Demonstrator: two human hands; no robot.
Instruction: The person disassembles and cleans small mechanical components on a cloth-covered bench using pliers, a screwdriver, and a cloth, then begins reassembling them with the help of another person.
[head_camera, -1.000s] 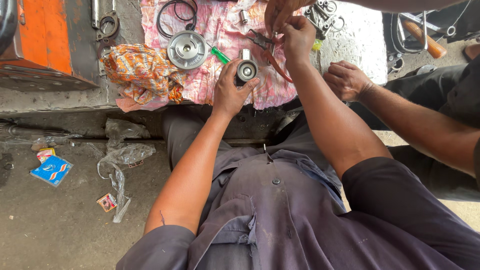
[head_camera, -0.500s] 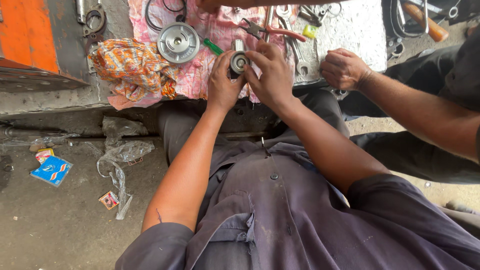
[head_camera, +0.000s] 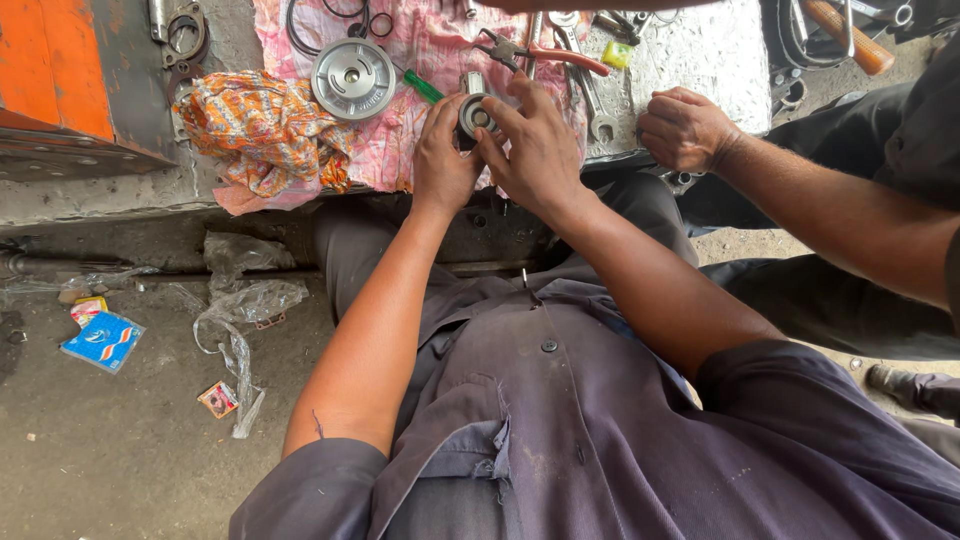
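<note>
A small round metal part (head_camera: 474, 116) with a dark centre hole sits between my two hands over the pink cloth (head_camera: 420, 60). My left hand (head_camera: 442, 160) grips it from the left and below. From the right, my right hand (head_camera: 535, 150) has its fingers curled over the same part. A short metal stub (head_camera: 471, 82) stands just behind it. A large silver disc (head_camera: 352, 78) lies on the cloth to the left, with a green-handled tool (head_camera: 423, 87) between the disc and my hands.
Another person's hand (head_camera: 683, 128) rests on the slab edge at right. Red-handled pliers (head_camera: 545, 52) and a spanner (head_camera: 590, 105) lie behind my hands. An orange patterned rag (head_camera: 262, 132), an orange metal body (head_camera: 50, 70) and plastic litter (head_camera: 240, 320) lie to the left.
My right hand came down from the far tools and closed onto the round part beside my left hand. The other person's hand stayed on the slab edge.
</note>
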